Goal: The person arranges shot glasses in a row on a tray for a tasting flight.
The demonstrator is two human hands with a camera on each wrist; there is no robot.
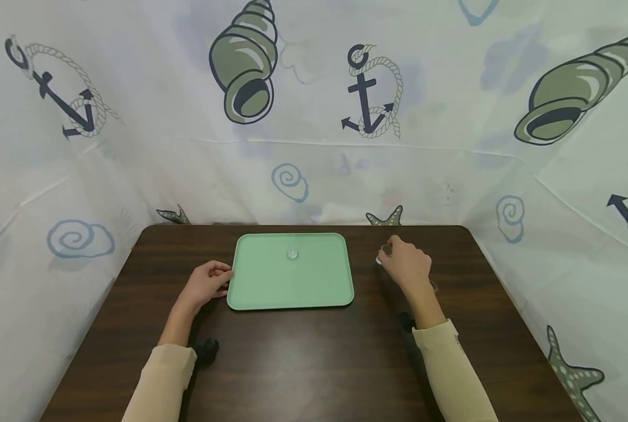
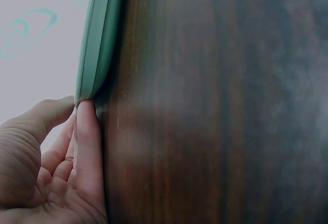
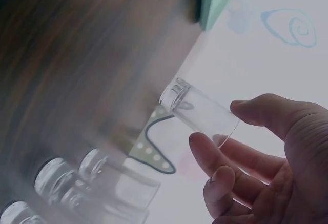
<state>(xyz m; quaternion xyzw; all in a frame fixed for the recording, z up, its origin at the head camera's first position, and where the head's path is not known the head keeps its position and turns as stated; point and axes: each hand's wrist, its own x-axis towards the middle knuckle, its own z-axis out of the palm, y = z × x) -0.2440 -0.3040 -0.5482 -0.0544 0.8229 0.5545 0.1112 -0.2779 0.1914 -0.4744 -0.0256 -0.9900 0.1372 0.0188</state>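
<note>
A light green tray (image 1: 292,293) lies flat on the dark wooden table. Its left edge is pinched by my left hand (image 1: 208,283), thumb at the rim and a finger against the underside, as the left wrist view shows. On the tray's upper middle stands a small clear glass (image 1: 292,254). To the right of the tray, my right hand (image 1: 408,264) holds a clear shot glass (image 3: 202,111) with a thick base, thumb and fingers around its rim. In the head view the hand mostly hides this glass.
Several more clear glasses (image 3: 123,183) stand beside the right hand in the right wrist view; the hand and forearm cover them in the head view. The table's (image 1: 292,363) far edge meets a white curtain (image 1: 319,117) printed with shells and anchors.
</note>
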